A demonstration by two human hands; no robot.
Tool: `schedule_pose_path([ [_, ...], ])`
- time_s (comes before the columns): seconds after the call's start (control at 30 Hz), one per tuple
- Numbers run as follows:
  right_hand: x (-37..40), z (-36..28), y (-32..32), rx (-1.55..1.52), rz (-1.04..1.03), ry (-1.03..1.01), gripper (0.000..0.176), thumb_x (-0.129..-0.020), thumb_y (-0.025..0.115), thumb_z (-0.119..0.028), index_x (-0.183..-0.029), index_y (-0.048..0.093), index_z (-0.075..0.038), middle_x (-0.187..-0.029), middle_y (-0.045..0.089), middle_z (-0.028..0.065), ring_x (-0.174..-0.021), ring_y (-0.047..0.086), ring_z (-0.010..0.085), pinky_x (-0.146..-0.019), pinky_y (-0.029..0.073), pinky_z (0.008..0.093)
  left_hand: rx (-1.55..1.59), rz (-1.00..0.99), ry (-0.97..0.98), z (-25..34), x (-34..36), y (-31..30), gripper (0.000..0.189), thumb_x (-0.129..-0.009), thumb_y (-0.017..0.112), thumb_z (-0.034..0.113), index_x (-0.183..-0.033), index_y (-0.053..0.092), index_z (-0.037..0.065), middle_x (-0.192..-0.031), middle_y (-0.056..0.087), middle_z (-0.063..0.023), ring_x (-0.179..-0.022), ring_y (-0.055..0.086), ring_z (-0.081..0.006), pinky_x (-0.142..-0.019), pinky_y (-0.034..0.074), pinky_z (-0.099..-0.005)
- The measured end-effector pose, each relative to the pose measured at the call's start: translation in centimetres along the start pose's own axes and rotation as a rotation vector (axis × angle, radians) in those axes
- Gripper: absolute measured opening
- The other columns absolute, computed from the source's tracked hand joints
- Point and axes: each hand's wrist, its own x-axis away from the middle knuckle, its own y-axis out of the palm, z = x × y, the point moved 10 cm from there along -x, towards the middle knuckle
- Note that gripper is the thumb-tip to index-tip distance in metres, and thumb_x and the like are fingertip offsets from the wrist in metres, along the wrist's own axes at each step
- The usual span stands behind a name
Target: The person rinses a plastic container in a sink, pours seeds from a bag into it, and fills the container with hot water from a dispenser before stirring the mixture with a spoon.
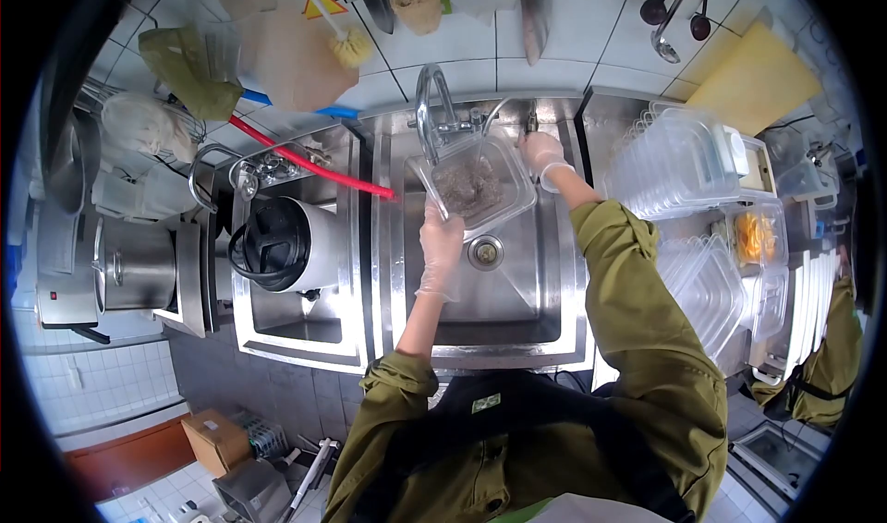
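Note:
A clear plastic container (506,216) is tilted under the chrome faucet (428,107), with churning water in it. My left hand (442,246), in a clear glove, is closed on the container's near left rim. Gloved too, my right hand (543,156) is at the back right of the sink (517,306), its fingers closed beside a small metal fitting (531,116); what they hold is hidden. Below the container the round drain (484,252) shows in the sink floor.
Left, a second sink holds a white vessel with a black lid (277,244); a red hose (314,164) reaches over the divider. Stacked clear containers (670,167) and lids (702,287) stand right. A steel pot (137,264) is far left. An olive sleeve (822,375) shows far right.

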Motion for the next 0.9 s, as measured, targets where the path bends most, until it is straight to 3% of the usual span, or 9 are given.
schedule_pose_path([
  [0.07, 0.4, -0.4, -0.3, 0.026, -0.038, 0.010, 0.042, -0.087, 0.036, -0.036, -0.093, 0.064, -0.006, -0.099, 0.061, 0.0162, -0.094, 0.058, 0.0316, -0.082, 0.046, 0.0393, -0.161, 0.021, -0.028, -0.6, -0.9, -1.0, 0.048, -0.070, 0.052, 0.011, -0.116, 0.044, 0.000, -0.081, 0.062, -0.0211, -0.077, 0.063, -0.0293, -0.070, 0.047, -0.0375],
  [0.13, 0.4, -0.2, 0.0, 0.059, -0.106, 0.044, 0.041, -0.090, 0.032, -0.032, -0.102, 0.062, -0.007, -0.106, 0.060, 0.0139, -0.099, 0.057, 0.0293, -0.085, 0.045, 0.0378, -0.090, -0.096, -0.194, -2.0, -2.1, -0.6, 0.047, -0.072, 0.048, 0.005, -0.117, 0.043, -0.005, -0.088, 0.060, -0.0191, -0.080, 0.062, -0.0257, -0.064, 0.051, -0.0328],
  [0.17, 0.1, 0.0, 0.2, 0.034, -0.070, 0.038, 0.042, -0.088, 0.034, -0.034, -0.097, 0.063, -0.006, -0.102, 0.061, 0.0150, -0.096, 0.058, 0.0304, -0.084, 0.046, 0.0385, -0.055, -0.156, -0.278, -2.7, -2.2, -0.2, 0.046, -0.073, 0.047, 0.002, -0.118, 0.042, -0.008, -0.092, 0.059, -0.0181, -0.081, 0.061, -0.0238, -0.061, 0.052, -0.0305],
  [0.2, -0.2, 0.3, 0.5, 0.010, -0.033, 0.032, 0.043, -0.087, 0.036, -0.037, -0.093, 0.064, -0.005, -0.098, 0.061, 0.0161, -0.094, 0.058, 0.0315, -0.083, 0.046, 0.0391, 0.195, -0.206, -0.413, -3.6, -1.7, 0.6, 0.047, -0.074, 0.046, 0.001, -0.119, 0.038, -0.010, -0.095, 0.057, -0.0173, -0.084, 0.061, -0.0246, -0.062, 0.054, -0.0322],
  [0.3, 0.2, 0.1, -0.1, -0.014, -0.002, 0.001, 0.045, -0.086, 0.037, -0.040, -0.089, 0.066, -0.005, -0.094, 0.062, 0.0170, -0.092, 0.059, 0.0323, -0.082, 0.046, 0.0396, 0.454, -0.300, -0.561, -4.6, -0.3, 2.5, 0.049, -0.075, 0.044, 0.001, -0.124, 0.035, -0.005, -0.106, 0.053, -0.0147, -0.090, 0.059, -0.0236, -0.066, 0.055, -0.0339],
  [0.5, 1.7, -1.0, -1.8, -0.018, -0.021, -0.017, 0.046, -0.086, 0.037, -0.041, -0.088, 0.066, -0.005, -0.095, 0.062, 0.0171, -0.092, 0.059, 0.0322, -0.082, 0.046, 0.0395, 0.517, -0.251, -0.292, -5.2, 0.7, 3.9, 0.056, -0.077, 0.043, 0.000, -0.132, 0.031, 0.007, -0.123, 0.046, -0.0084, -0.096, 0.057, -0.0251, -0.071, 0.052, -0.0323],
  [0.67, 1.6, -1.1, -1.6, -0.003, 0.010, -0.039, 0.047, -0.086, 0.037, -0.041, -0.086, 0.066, -0.005, -0.093, 0.063, 0.0175, -0.091, 0.060, 0.0324, -0.081, 0.047, 0.0397, -0.299, -0.042, 0.053, 0.0, -1.1, 0.4, 0.047, -0.074, 0.049, 0.004, -0.120, 0.044, -0.002, -0.089, 0.064, -0.0134, -0.077, 0.063, -0.0191, -0.066, 0.048, -0.0285],
  [0.77, 0.9, -0.4, -1.0, -0.021, 0.021, 0.000, 0.047, -0.086, 0.037, -0.041, -0.086, 0.066, -0.005, -0.092, 0.063, 0.0178, -0.089, 0.060, 0.0327, -0.080, 0.047, 0.0399, -0.069, -0.143, -0.148, -0.1, -1.9, 0.1, 0.044, -0.075, 0.049, 0.005, -0.117, 0.045, -0.004, -0.093, 0.061, -0.0150, -0.073, 0.063, -0.0236, -0.067, 0.051, -0.0303],
  [0.9, -0.1, 0.3, -0.1, -0.046, 0.031, 0.042, 0.047, -0.086, 0.036, -0.041, -0.086, 0.066, -0.005, -0.091, 0.063, 0.0180, -0.088, 0.060, 0.0331, -0.080, 0.047, 0.0400, 0.372, -0.250, -0.523, -4.4, -1.0, 1.9, 0.041, -0.079, 0.045, 0.004, -0.119, 0.041, -0.006, -0.113, 0.049, -0.0179, -0.083, 0.060, -0.0278, -0.067, 0.056, -0.0350],
])
